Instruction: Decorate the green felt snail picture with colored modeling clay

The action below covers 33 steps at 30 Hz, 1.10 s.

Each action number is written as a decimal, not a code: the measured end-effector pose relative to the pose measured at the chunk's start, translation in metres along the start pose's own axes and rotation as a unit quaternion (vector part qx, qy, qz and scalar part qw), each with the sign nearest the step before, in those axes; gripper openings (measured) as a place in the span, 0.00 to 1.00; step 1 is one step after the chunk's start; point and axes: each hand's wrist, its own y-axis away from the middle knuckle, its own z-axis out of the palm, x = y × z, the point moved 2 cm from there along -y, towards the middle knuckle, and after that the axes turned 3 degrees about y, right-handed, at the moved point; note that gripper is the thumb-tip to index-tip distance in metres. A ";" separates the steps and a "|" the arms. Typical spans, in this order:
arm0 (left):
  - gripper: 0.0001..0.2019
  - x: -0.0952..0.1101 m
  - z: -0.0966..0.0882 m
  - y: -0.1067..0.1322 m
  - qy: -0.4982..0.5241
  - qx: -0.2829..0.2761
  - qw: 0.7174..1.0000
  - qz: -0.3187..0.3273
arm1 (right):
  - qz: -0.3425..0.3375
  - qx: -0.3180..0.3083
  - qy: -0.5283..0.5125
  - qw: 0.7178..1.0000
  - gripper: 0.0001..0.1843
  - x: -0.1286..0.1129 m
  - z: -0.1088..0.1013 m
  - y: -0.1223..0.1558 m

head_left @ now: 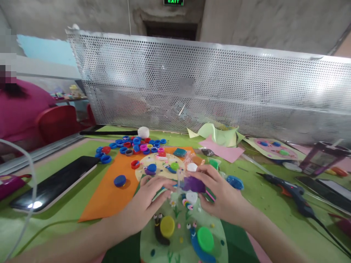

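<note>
In my right hand [219, 193] a packet of purple clay [194, 184] is gripped between thumb and fingers, its clear wrapper reaching left. My left hand [153, 193] hovers close to that wrapper's edge, fingers stretched and thumb apart; contact is not clear. Below both hands lies a pale green craft panel [175, 212] on dark green sheet. It carries clay snails with bottle-cap shells: a brown one with a yellow cap [167, 226], a blue one with a green cap [205, 239], and a striped one by a white cap [191, 197], partly covered by my right hand.
Loose bottle caps [137, 146] cluster at the back left. A phone [57, 182] lies left on the green table. To the right are a glue gun [290, 193] with its cord and a purple cup [325, 159]. A perforated metal screen [208, 87] stands behind.
</note>
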 end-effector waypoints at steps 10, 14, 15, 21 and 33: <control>0.25 0.003 0.005 -0.006 0.295 -0.015 0.945 -0.139 | -0.027 -0.046 -0.074 0.996 0.30 -0.004 0.005 0.003; 0.30 0.006 0.006 -0.002 0.333 -0.082 0.932 -0.117 | -0.041 -0.069 -0.099 0.992 0.30 -0.009 0.003 0.003; 0.30 0.008 0.006 -0.001 0.344 -0.102 0.927 -0.110 | -0.053 -0.069 -0.096 0.992 0.31 -0.012 0.002 0.003; 0.37 0.017 0.007 0.007 0.251 -0.072 0.962 -0.075 | -0.116 0.096 0.036 0.988 0.12 -0.038 -0.007 0.005; 0.35 0.058 -0.008 0.026 -0.061 0.011 0.995 0.082 | -0.089 0.041 -0.060 0.993 0.12 -0.060 0.012 0.008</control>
